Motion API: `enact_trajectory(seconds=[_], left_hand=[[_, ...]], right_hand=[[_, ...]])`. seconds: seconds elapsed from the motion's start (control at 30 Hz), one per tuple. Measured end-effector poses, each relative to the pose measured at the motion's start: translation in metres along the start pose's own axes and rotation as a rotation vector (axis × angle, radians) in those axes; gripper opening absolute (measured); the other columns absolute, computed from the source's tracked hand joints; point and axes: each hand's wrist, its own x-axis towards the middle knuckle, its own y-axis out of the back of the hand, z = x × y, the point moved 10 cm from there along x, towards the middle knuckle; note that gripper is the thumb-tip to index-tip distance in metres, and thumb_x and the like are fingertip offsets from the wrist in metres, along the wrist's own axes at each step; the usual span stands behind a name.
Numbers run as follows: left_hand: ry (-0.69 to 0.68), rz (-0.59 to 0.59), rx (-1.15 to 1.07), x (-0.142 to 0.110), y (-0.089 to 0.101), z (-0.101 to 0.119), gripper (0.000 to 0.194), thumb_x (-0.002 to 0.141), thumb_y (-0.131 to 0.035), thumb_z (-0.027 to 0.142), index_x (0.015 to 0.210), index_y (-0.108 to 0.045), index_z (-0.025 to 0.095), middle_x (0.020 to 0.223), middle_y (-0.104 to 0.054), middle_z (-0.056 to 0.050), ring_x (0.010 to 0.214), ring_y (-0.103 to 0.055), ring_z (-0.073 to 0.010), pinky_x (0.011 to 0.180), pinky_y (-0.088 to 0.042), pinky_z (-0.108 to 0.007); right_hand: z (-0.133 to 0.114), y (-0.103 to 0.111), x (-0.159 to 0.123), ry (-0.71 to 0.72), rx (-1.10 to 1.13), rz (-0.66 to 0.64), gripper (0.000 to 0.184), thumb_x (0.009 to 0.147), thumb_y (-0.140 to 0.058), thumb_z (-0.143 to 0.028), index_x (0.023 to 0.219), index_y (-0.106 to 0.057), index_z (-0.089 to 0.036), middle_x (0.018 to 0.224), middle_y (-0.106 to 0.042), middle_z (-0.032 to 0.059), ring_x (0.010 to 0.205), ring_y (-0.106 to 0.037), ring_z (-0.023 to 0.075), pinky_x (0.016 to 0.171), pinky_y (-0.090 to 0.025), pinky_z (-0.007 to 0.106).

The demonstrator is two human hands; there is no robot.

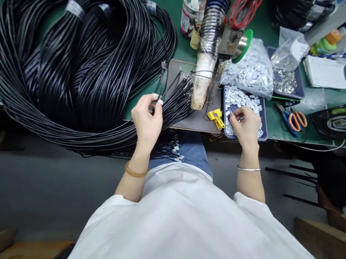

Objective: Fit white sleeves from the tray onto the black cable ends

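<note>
My left hand [148, 117] is closed in a pinch on a thin black cable [165, 92], beside the fanned-out cable ends. Those cables [177, 108] lie across a grey board, their stripped-looking tips pointing right. Over the blue tray [265, 130] of small white connectors [240, 95], my right hand [247, 126] is pinched at a small white connector [228, 113]; the fingers partly hide it. A yellow clip-like piece [217, 118] lies on the board [191, 122] between my hands. Several cable ends with white pieces [177, 150] hang over my lap.
Large coils of black cable [76, 65] fill the left of the green bench. A ribbed duct [212, 30] comes down at the centre. Behind the tray sits a bag of white connectors [248, 68]. Pliers [286, 119] and orange-handled scissors [297, 120] lie right, near a fan [344, 123].
</note>
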Motion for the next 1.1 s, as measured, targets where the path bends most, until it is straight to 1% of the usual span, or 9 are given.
enact_trajectory(seconds=[0.13, 0.23, 0.33, 0.43, 0.5, 0.6, 0.7, 0.9, 1.1], left_hand=[[-0.012, 0.226, -0.236, 0.000, 0.017, -0.012, 0.037, 0.094, -0.058, 0.049, 0.108, -0.066, 0.016, 0.098, -0.070, -0.003, 0.089, -0.067, -0.0128, 0.079, -0.053, -0.028], [-0.085, 0.255, -0.308, -0.010, 0.030, 0.016, 0.031, 0.092, -0.064, 0.046, 0.103, -0.069, 0.017, 0.096, -0.071, -0.001, 0.073, -0.062, -0.0074, 0.072, -0.053, -0.028], [-0.152, -0.373, -0.315, -0.028, -0.018, 0.072, 0.015, 0.089, -0.068, 0.030, 0.097, -0.077, 0.020, 0.088, -0.076, -0.003, 0.070, -0.064, -0.0109, 0.067, -0.051, -0.027], [-0.161, -1.057, -0.426, -0.085, -0.070, 0.108, 0.012, 0.085, -0.070, 0.021, 0.089, -0.080, 0.018, 0.077, -0.077, -0.005, 0.066, -0.067, -0.0129, 0.064, -0.051, -0.024], [0.019, -1.224, -0.509, -0.106, -0.092, 0.099, 0.017, 0.086, -0.067, 0.026, 0.085, -0.079, 0.014, 0.064, -0.072, -0.005, 0.053, -0.060, -0.0107, 0.053, -0.045, -0.023], [0.373, -0.997, -0.582, -0.100, -0.110, 0.054, 0.026, 0.085, -0.068, 0.035, 0.078, -0.076, 0.011, 0.056, -0.065, -0.003, 0.043, -0.044, -0.0057, 0.042, -0.033, -0.020], [0.525, -0.804, -0.679, -0.094, -0.113, 0.030, 0.033, 0.079, -0.074, 0.043, 0.084, -0.074, 0.011, 0.058, -0.065, -0.002, 0.042, -0.039, -0.0038, 0.041, -0.030, -0.019], [0.455, -0.729, -0.667, -0.084, -0.108, 0.037, 0.041, 0.082, -0.072, 0.049, 0.066, -0.066, 0.011, 0.057, -0.063, -0.001, 0.043, -0.039, -0.0031, 0.043, -0.028, -0.019], [0.430, -0.784, -0.712, -0.087, -0.113, 0.044, 0.039, 0.082, -0.072, 0.048, 0.069, -0.066, 0.012, 0.054, -0.062, 0.000, 0.043, -0.041, -0.0034, 0.047, -0.033, -0.020]], right_hand=[[0.001, 0.005, -0.003, -0.004, 0.054, 0.039, 0.013, 0.079, -0.058, -0.021, 0.068, -0.051, -0.023, 0.067, -0.054, -0.0031, 0.062, -0.051, 0.0139, 0.067, -0.040, 0.029], [0.001, 0.010, -0.004, -0.003, 0.130, 0.095, 0.014, 0.080, -0.060, -0.020, 0.069, -0.053, -0.022, 0.068, -0.056, -0.0035, 0.061, -0.050, 0.0121, 0.065, -0.040, 0.028], [0.000, 0.019, -0.008, -0.021, 0.284, 0.162, 0.015, 0.080, -0.064, -0.021, 0.069, -0.054, -0.021, 0.069, -0.059, -0.0033, 0.059, -0.050, 0.0106, 0.060, -0.041, 0.027], [-0.007, 0.021, -0.015, -0.068, 0.505, 0.155, 0.017, 0.080, -0.069, -0.024, 0.071, -0.054, -0.021, 0.075, -0.064, -0.0024, 0.055, -0.052, 0.0092, 0.053, -0.043, 0.025], [-0.018, 0.022, -0.024, -0.082, 0.608, 0.142, 0.018, 0.082, -0.070, -0.027, 0.074, -0.055, -0.021, 0.080, -0.066, -0.0019, 0.055, -0.056, 0.0089, 0.051, -0.048, 0.025], [-0.041, 0.033, -0.040, -0.021, 0.601, 0.232, 0.012, 0.085, -0.070, -0.025, 0.078, -0.061, -0.021, 0.085, -0.068, 0.0001, 0.072, -0.067, 0.0128, 0.063, -0.057, 0.027], [-0.062, 0.030, -0.052, 0.064, 0.591, 0.239, 0.006, 0.086, -0.069, -0.021, 0.081, -0.065, -0.022, 0.089, -0.071, 0.0020, 0.084, -0.069, 0.0154, 0.070, -0.059, 0.030], [-0.070, -0.018, -0.053, -0.003, 0.810, -0.065, 0.005, 0.088, -0.067, -0.022, 0.086, -0.072, -0.023, 0.098, -0.071, 0.0027, 0.090, -0.070, 0.0144, 0.076, -0.062, 0.028], [-0.070, -0.028, -0.053, -0.025, 0.888, -0.123, 0.005, 0.088, -0.068, -0.023, 0.087, -0.072, -0.024, 0.099, -0.071, 0.0026, 0.090, -0.070, 0.0136, 0.077, -0.063, 0.028]])
